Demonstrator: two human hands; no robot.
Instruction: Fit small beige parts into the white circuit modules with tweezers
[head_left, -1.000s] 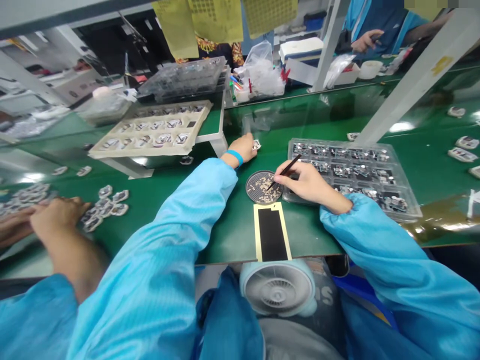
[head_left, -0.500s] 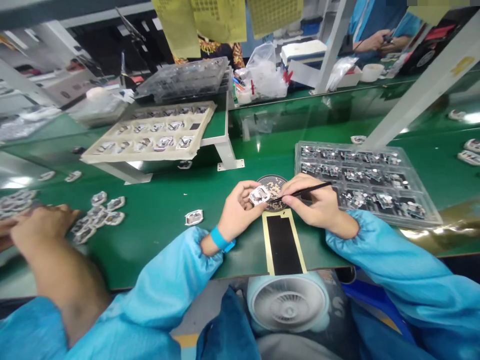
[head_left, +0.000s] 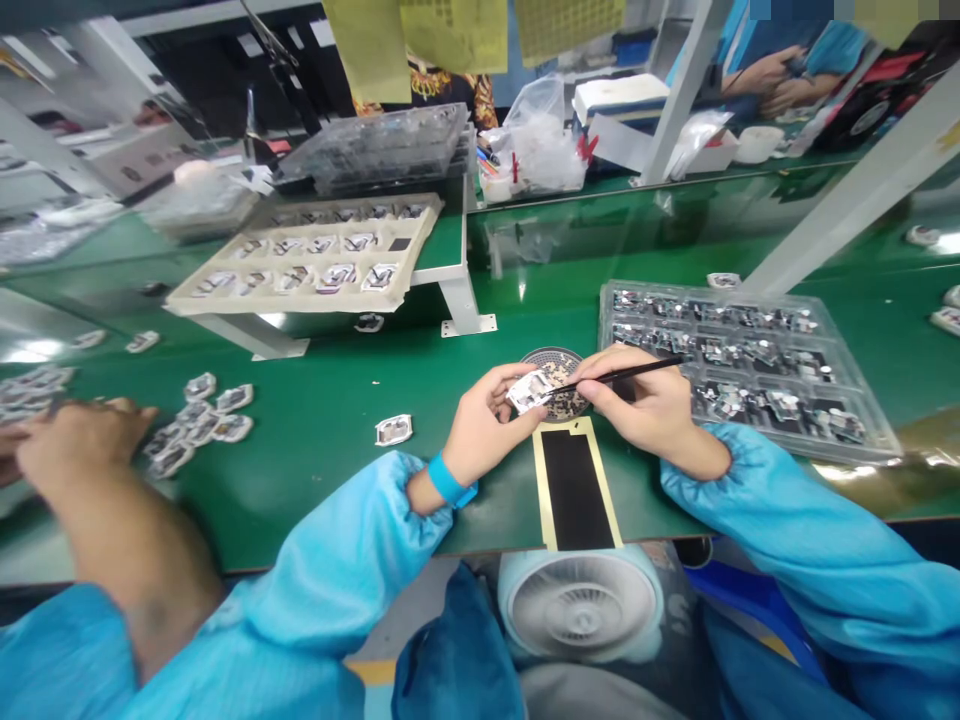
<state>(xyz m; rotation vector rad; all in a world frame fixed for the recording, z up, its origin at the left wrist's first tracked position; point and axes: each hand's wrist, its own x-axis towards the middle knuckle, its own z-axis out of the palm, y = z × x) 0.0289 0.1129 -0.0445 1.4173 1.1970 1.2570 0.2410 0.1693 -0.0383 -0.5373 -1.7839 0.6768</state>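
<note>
My left hand (head_left: 487, 410) is closed on a small white watch-like case (head_left: 529, 392), holding it tilted above the bench. Between the fingers of my right hand (head_left: 637, 400) is a pair of black tweezers (head_left: 634, 371), their tip at the case's right edge. Behind and below the case lies a round dish (head_left: 576, 404) of many tiny light pieces, partly hidden by both hands. A black pad with a yellow border (head_left: 576, 485) lies just in front of the dish. Another white case (head_left: 394, 430) rests on the green bench left of my left hand.
A clear tray of small circuit parts (head_left: 750, 360) sits to the right. At left, a beige tray of cases (head_left: 300, 255) stands on a raised shelf. Several white cases (head_left: 199, 420) lie near a co-worker's arm (head_left: 127, 520). A fan (head_left: 585, 605) is below the bench edge.
The case in my left hand is turned and shows a different tilt. The tweezers still meet its right side. The whole view has shifted slightly.
</note>
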